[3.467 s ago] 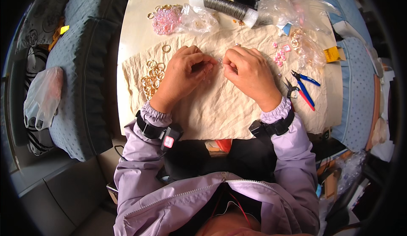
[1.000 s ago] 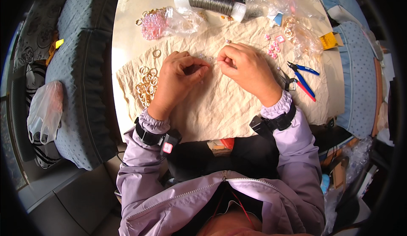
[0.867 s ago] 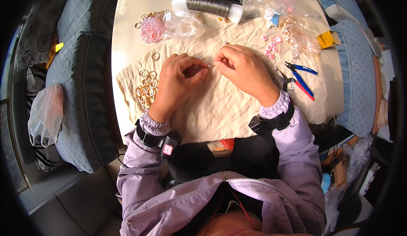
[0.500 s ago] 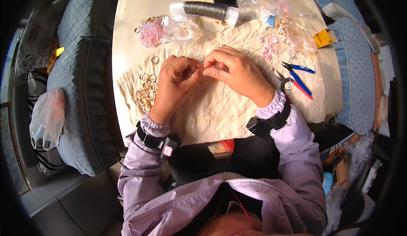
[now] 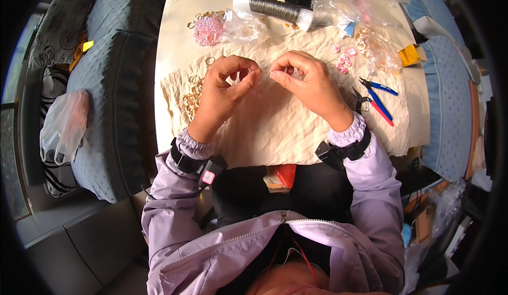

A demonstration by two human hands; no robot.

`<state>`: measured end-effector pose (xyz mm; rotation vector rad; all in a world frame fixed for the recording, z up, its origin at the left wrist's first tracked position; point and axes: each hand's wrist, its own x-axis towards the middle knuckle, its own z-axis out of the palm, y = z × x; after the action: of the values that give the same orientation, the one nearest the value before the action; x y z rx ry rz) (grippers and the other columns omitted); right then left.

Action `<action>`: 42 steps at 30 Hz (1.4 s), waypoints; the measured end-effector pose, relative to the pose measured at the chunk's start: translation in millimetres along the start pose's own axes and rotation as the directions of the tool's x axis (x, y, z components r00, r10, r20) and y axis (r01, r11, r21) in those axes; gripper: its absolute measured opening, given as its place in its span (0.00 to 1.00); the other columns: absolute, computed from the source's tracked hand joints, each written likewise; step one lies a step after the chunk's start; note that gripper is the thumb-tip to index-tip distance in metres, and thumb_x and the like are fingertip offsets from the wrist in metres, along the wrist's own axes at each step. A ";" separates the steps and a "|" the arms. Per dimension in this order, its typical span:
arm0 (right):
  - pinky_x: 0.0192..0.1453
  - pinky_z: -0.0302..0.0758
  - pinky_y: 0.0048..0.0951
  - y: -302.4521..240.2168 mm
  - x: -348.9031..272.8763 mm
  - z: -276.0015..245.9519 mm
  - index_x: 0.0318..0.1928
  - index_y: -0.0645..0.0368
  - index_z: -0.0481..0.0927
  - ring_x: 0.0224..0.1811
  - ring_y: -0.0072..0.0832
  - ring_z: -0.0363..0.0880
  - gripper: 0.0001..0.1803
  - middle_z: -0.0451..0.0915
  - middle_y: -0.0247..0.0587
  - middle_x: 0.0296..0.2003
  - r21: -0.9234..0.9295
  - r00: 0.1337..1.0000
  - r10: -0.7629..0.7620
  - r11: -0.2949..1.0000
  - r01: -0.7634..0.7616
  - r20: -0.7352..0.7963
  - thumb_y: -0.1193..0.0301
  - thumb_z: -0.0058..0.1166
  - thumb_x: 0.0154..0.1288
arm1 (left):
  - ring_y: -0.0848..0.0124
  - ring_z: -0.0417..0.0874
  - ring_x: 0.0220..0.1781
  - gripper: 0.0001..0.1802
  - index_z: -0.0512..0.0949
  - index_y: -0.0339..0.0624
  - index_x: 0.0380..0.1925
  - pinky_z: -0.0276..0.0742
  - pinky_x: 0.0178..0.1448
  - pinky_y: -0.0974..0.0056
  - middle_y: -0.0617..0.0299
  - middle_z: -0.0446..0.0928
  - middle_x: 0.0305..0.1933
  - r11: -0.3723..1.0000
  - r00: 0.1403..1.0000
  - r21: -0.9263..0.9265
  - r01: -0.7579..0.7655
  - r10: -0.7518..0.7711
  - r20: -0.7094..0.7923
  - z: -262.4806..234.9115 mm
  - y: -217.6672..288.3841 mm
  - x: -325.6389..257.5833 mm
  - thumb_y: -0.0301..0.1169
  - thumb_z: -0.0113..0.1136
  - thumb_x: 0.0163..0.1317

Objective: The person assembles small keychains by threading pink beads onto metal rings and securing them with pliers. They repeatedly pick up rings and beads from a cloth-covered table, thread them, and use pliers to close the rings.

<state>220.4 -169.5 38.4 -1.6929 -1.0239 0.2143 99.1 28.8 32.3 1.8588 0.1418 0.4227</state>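
Above a cream cloth [image 5: 248,144], my left hand [image 5: 225,88] pinches thumb against forefinger, the other fingers curled. My right hand [image 5: 313,86] faces it in a similar pinch, a small gap between the two. Whatever the fingertips hold is too fine to make out. Gold-coloured rings [image 5: 191,100] lie in a heap beside my left wrist. To the right of my right hand are cutting pliers [image 5: 378,96] with blue and red handles, and a dark small tool [image 5: 361,102] next to them. Small pink and white beads [image 5: 344,61] lie scattered just beyond that hand.
A spool of dark grey cord [image 5: 280,10] lies across the far side of the table. Left of it sits a bunch of pink beads [image 5: 209,30] with a clear bag. More clear plastic bags [image 5: 373,48] and a yellow packet [image 5: 409,55] are at the far right.
My hands have drawn apart, their fingertips nearly together before and now separated by a gap. The whole view has shifted slightly.
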 end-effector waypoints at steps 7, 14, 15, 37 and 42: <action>0.45 0.79 0.37 -9.8 -24.5 8.7 0.34 0.59 0.81 0.36 0.36 0.81 0.07 0.82 0.37 0.32 -0.385 0.980 -0.189 0.902 0.197 0.059 0.77 0.69 0.62 | 0.72 0.83 0.40 0.04 0.91 0.36 0.44 0.79 0.45 0.66 0.61 0.85 0.40 0.943 0.987 0.291 0.159 -0.159 -0.024 -7.5 18.4 -55.7 0.21 0.72 0.71; 0.46 0.78 0.39 -9.5 -26.1 13.5 0.31 0.59 0.77 0.36 0.37 0.81 0.09 0.79 0.37 0.30 -0.389 0.983 -0.148 0.904 0.180 0.112 0.78 0.67 0.60 | 0.64 0.86 0.39 0.07 0.92 0.36 0.45 0.81 0.45 0.62 0.57 0.85 0.38 0.903 0.993 0.424 0.072 -0.026 -0.113 13.4 15.4 -68.5 0.23 0.73 0.69; 0.46 0.78 0.39 -9.4 -25.7 14.8 0.31 0.59 0.77 0.35 0.37 0.81 0.09 0.79 0.37 0.29 -0.384 0.984 -0.143 0.907 0.173 0.106 0.78 0.67 0.60 | 0.64 0.86 0.39 0.07 0.92 0.37 0.45 0.81 0.45 0.62 0.57 0.85 0.38 0.900 0.992 0.428 0.082 -0.031 -0.123 15.0 15.3 -68.0 0.23 0.73 0.68; 0.44 0.78 0.40 -3.0 -23.7 22.1 0.31 0.58 0.76 0.34 0.37 0.81 0.10 0.79 0.36 0.28 -0.405 0.984 -0.163 0.897 0.178 0.071 0.78 0.67 0.60 | 0.65 0.83 0.35 0.08 0.93 0.38 0.45 0.78 0.41 0.62 0.57 0.83 0.33 0.917 0.975 0.378 0.132 -0.052 -0.214 24.1 11.3 -63.7 0.23 0.73 0.67; 0.50 0.79 0.42 -1.6 -24.3 21.8 0.33 0.53 0.79 0.40 0.38 0.83 0.08 0.80 0.34 0.31 -0.408 0.989 -0.113 0.902 0.141 0.092 0.73 0.68 0.62 | 0.68 0.82 0.34 0.08 0.93 0.39 0.45 0.77 0.40 0.64 0.58 0.83 0.33 0.910 0.970 0.389 0.146 -0.055 -0.235 29.1 11.1 -62.6 0.24 0.75 0.67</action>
<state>191.6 -171.6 22.9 -1.9986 -1.2930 -0.0387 50.1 -19.9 21.3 2.1941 0.5074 0.5578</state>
